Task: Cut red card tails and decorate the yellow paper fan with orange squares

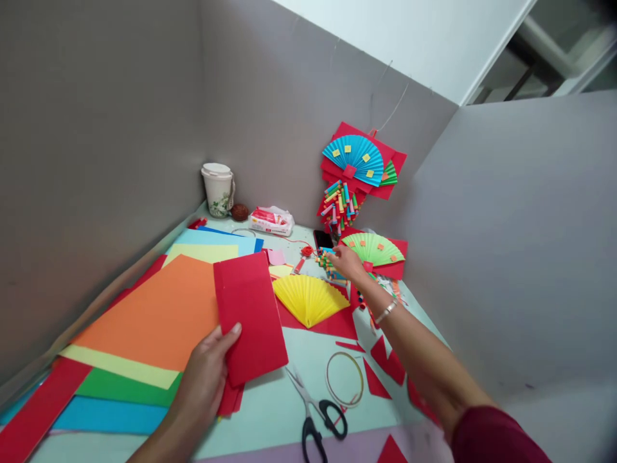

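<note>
My left hand (205,376) grips the near edge of a folded stack of red paper (248,315), thumb on top, held over the desk. My right hand (346,262) is stretched far forward, its fingers closed on a cluster of small rolled coloured paper tubes (328,262) next to a green paper fan (372,249). A bracelet sits on that wrist. A yellow pleated paper fan (307,298) lies on a red sheet between my two hands.
Large coloured paper sheets (149,321) cover the left of the desk. Black-handled scissors (315,411), a wire ring (344,388) and red scraps (385,363) lie near me. A mug (218,188), tissue packet (271,220), phone (322,239) and hanging fan decoration (357,167) stand by grey partition walls.
</note>
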A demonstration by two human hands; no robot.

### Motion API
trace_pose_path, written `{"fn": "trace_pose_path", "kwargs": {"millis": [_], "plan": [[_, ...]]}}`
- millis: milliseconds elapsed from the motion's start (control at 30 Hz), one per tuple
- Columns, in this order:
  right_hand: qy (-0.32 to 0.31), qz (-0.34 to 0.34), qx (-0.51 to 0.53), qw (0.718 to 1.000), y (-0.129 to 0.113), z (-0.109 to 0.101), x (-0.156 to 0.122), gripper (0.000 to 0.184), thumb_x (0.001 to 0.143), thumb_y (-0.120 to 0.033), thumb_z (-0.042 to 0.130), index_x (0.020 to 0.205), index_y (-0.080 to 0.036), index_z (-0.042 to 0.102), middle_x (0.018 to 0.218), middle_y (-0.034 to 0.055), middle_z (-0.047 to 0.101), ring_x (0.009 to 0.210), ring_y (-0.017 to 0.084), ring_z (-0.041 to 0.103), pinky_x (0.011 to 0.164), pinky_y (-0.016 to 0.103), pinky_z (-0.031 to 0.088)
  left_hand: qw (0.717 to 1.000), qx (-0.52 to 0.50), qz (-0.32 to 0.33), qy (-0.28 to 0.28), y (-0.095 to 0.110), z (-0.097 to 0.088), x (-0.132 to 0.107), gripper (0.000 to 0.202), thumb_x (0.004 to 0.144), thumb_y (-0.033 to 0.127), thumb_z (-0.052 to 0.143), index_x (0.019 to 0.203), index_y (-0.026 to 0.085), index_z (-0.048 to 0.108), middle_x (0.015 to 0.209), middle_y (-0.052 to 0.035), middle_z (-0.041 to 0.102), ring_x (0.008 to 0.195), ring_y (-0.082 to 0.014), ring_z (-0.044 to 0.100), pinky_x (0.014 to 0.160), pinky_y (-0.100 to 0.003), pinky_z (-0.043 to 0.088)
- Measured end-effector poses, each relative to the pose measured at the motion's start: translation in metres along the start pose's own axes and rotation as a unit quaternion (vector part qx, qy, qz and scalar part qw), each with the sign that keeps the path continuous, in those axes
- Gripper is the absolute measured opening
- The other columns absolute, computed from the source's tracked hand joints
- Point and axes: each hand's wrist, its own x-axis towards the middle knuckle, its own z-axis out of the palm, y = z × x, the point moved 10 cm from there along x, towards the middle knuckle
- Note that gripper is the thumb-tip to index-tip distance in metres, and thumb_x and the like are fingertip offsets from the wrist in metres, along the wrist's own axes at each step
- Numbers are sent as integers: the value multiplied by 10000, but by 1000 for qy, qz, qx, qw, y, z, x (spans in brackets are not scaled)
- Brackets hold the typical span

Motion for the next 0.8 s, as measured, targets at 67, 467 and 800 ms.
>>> {"fn": "trace_pose_path", "kwargs": {"millis": [67, 467, 800], "plan": [[6, 28, -20, 999, 8, 14, 41, 320, 963, -359, 604, 1222, -170, 610, 1237, 99, 636, 1060, 241, 644, 903, 449, 540, 1000, 6, -8, 2, -4, -1, 1, 326, 836, 117, 676, 1157, 156, 628, 894, -103, 806, 808, -285, 776, 639, -354, 651], [-72, 158, -87, 981, 42, 89, 144, 338, 958, -334, 618, 1254, -173, 586, 1260, 99, 612, 1053, 243, 643, 876, 449, 559, 993, 72, -91, -3, -26, -6, 1, 469, 708, 395, 820, 1119, 229, 670, 830, -86, 810, 725, -315, 771, 547, -353, 600], [-11, 44, -80, 996, 5, 86, 143, 464, 921, -384, 653, 1318, -171, 543, 1303, 126, 587, 1134, 285, 602, 951, 488, 504, 984, 137, -108, -49, -32, 4, 0, 472, 625, 416, 855, 1031, 218, 716, 815, -78, 810, 711, -298, 769, 517, -305, 565]]}}
